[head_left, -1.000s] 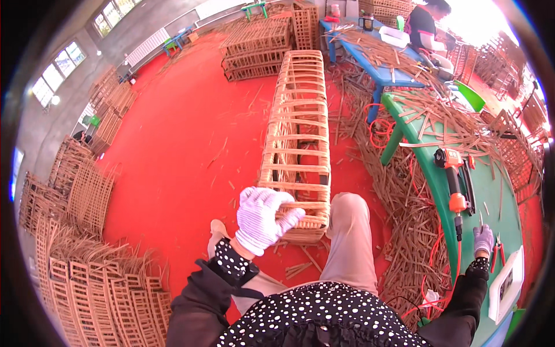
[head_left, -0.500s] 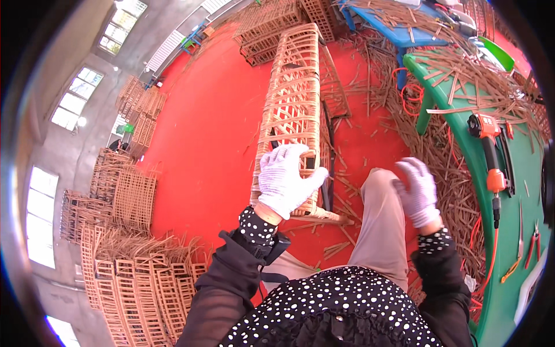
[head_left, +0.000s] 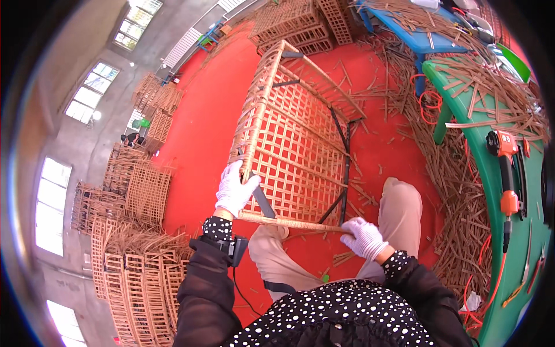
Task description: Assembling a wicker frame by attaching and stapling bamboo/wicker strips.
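Both hands wear white gloves and both are closed on the same thing. The left hand point(head_left: 234, 189) grips the near left corner of a large woven lattice frame point(head_left: 289, 139), fingers wrapped round its wrapped edge rail. The right hand point(head_left: 364, 237) is clenched on the near bottom rail at its right end, just above the person's knee point(head_left: 399, 202).

The frame stands tilted on the red floor point(head_left: 202, 115) in front of the person's legs, its near edge raised in the hands and its far end leaning away toward the back of the room. Its cane grid looks filled in across the whole panel, and dark metal bars point(head_left: 346, 168) show behind it on the right. As a judgement, the weaving of this piece seems largely done and what remains is handling or moving it; whether the far edge is finished cannot be told.

To the right, a green table point(head_left: 491, 191) carries loose cane strips and an orange power drill point(head_left: 503, 156). Strips litter the floor beside it. On the left, stacks of similar lattice frames point(head_left: 133, 191) stand near the wall. Farther off is a blue table point(head_left: 422, 37) covered with more strips.
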### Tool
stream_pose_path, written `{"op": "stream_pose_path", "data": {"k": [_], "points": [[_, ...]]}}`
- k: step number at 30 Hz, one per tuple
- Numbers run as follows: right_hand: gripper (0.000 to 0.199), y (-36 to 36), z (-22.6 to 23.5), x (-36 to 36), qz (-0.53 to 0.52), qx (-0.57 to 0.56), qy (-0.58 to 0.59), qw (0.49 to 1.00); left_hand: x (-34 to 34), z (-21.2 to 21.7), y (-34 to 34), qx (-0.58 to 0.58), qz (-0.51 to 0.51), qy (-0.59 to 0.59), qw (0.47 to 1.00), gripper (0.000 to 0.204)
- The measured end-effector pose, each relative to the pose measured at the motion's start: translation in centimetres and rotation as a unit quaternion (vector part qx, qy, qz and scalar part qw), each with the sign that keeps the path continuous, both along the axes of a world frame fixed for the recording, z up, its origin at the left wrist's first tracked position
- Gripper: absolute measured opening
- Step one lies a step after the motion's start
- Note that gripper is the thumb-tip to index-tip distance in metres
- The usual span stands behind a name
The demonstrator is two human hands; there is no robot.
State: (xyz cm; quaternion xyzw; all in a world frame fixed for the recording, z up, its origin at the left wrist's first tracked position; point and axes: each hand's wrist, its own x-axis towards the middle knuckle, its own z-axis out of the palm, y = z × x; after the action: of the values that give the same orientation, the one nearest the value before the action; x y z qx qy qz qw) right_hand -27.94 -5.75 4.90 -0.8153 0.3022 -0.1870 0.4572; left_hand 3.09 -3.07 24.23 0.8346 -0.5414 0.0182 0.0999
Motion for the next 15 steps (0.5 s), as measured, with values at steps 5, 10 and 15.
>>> {"op": "stream_pose_path", "data": {"k": [5, 10, 15], "points": [[0.049, 0.6, -1.3, 2.3, 0.088, 0.041, 0.125, 0.987, 2.4, -0.2, 0.8, 0.009, 0.023, 0.066, 0.998, 0.079], [0.059, 0.3, -3.5, 6.6, 0.092, 0.088, 0.178, 0.976, 2.2, -1.6, 0.4, -0.007, 0.005, 0.005, 1.0, 0.075], [0.049, 0.6, -10.0, 9.8, 0.022, 0.124, 0.165, 0.978, 0.0, 1.0, -1.7, 0.037, 0.048, 0.08, 0.995, 0.057]]}}
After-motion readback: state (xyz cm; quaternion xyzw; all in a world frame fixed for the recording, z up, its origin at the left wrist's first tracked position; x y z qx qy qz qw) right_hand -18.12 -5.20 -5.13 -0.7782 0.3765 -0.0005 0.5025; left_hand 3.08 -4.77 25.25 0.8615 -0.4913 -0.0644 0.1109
